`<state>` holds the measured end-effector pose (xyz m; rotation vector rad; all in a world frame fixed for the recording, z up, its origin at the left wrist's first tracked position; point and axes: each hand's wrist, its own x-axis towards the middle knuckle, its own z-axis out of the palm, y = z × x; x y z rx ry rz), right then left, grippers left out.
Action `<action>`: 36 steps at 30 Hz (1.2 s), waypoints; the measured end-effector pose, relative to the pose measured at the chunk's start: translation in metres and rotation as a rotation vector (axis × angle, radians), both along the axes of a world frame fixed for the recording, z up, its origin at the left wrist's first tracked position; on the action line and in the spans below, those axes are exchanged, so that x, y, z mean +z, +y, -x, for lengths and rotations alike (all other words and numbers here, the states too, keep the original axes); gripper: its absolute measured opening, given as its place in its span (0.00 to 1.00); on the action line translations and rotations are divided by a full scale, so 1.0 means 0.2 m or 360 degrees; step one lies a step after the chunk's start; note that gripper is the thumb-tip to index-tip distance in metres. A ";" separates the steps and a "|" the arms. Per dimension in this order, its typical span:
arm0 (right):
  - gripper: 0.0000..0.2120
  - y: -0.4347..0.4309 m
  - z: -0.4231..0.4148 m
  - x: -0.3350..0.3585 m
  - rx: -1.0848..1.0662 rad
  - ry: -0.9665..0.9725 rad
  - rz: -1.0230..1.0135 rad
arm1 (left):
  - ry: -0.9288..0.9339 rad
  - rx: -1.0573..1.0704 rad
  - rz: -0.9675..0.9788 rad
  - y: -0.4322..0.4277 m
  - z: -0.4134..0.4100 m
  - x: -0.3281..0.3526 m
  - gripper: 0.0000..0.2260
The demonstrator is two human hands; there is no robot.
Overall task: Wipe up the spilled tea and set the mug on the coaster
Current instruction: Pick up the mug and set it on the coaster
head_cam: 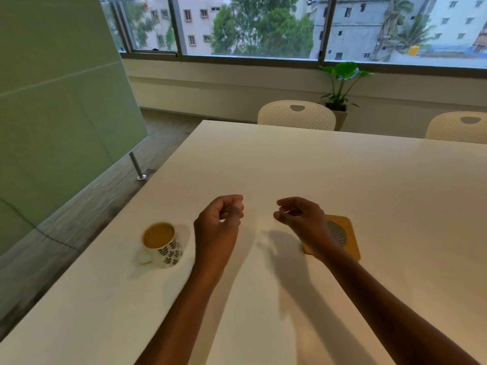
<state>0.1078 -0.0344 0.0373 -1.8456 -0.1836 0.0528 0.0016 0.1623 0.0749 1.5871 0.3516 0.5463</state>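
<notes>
Two white chairs [296, 113] behind table [342, 167]; potted plant [341, 85] under window [263, 25].

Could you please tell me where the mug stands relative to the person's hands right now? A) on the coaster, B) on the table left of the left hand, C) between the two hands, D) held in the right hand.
B: the mug stands on the table, left of the left hand, while the coaster lies under the right hand.

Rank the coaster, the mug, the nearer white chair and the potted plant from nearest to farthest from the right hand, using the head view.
From the right hand:
1. Coaster: on the table, partly hidden under that wrist.
2. Mug: on the table beyond the left hand, towards the left edge.
3. White chair: at the table's far edge.
4. Potted plant: on the floor behind the chair, below the window.
</notes>
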 end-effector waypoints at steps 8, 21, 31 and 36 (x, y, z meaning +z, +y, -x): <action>0.29 0.63 0.14 -0.04 0.0548 0.0064 -0.0025 | -0.0120 0.0500 0.0082 0.51 0.34 -0.04 0.07; 0.43 1.12 0.24 -0.24 0.0848 0.0106 0.0015 | 0.0107 0.0754 0.0011 0.75 0.46 -0.41 0.12; 0.44 1.18 0.28 -0.34 0.0904 0.0088 -0.0057 | 0.0112 0.0783 0.0080 0.69 0.44 -0.55 0.06; 0.44 1.18 0.28 -0.36 0.0859 0.0016 -0.0046 | 0.0160 0.0806 0.0085 0.68 0.44 -0.59 0.08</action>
